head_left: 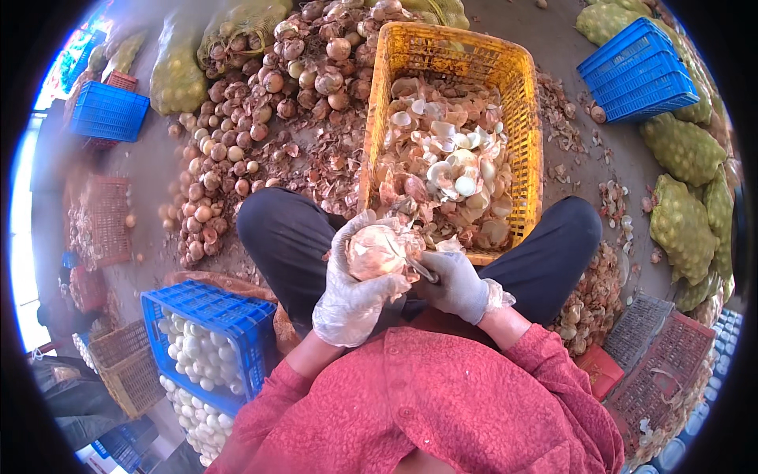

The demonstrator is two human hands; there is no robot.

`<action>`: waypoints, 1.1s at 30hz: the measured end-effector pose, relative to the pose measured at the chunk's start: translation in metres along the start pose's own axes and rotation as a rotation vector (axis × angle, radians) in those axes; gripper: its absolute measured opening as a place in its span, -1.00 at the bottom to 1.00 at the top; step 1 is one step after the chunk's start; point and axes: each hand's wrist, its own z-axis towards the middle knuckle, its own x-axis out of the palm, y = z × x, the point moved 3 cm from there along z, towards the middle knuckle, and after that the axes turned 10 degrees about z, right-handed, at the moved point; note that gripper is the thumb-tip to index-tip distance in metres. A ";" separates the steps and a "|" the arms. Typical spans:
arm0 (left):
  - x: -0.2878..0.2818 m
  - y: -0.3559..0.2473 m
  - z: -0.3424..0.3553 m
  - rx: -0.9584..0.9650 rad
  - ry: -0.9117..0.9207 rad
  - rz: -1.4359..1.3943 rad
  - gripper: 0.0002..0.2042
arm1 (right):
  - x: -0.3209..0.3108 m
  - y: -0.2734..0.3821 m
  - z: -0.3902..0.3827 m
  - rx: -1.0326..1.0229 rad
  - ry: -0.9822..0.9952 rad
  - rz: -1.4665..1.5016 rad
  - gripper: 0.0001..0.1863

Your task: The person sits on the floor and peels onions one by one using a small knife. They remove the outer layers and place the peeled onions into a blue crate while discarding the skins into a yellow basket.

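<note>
In front of my lap, my left hand (349, 296) is closed around an onion (376, 251) with dry, papery brown skin still on it. My right hand (456, 286) grips a small metal knife (424, 271), its blade against the onion's right side; most of the handle is hidden in the fingers. Both hands wear whitish gloves with thin plastic at the wrists. Just beyond them, between my knees, stands a yellow crate (527, 150) holding loose onion skins (442, 150) and pale peeled layers.
Unpeeled onions (316, 71) are heaped at the far left. A blue crate (260, 340) of peeled white onions (201, 355) stands by my left side. Full mesh sacks (683, 229) and stacked blue crates (639, 71) line the right. Skins (592, 308) litter the floor near my right knee.
</note>
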 end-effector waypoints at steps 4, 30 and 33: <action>-0.004 -0.006 0.007 -0.057 -0.032 -0.054 -0.12 | -0.003 0.009 -0.002 -0.090 -0.100 -0.109 -0.87; -0.014 -0.013 0.006 -0.042 -0.007 0.516 -0.02 | -0.030 0.012 0.000 0.082 -0.057 0.296 -0.86; -0.015 -0.006 0.011 0.053 0.058 0.620 -0.04 | -0.023 0.039 -0.004 0.199 0.171 0.202 -0.90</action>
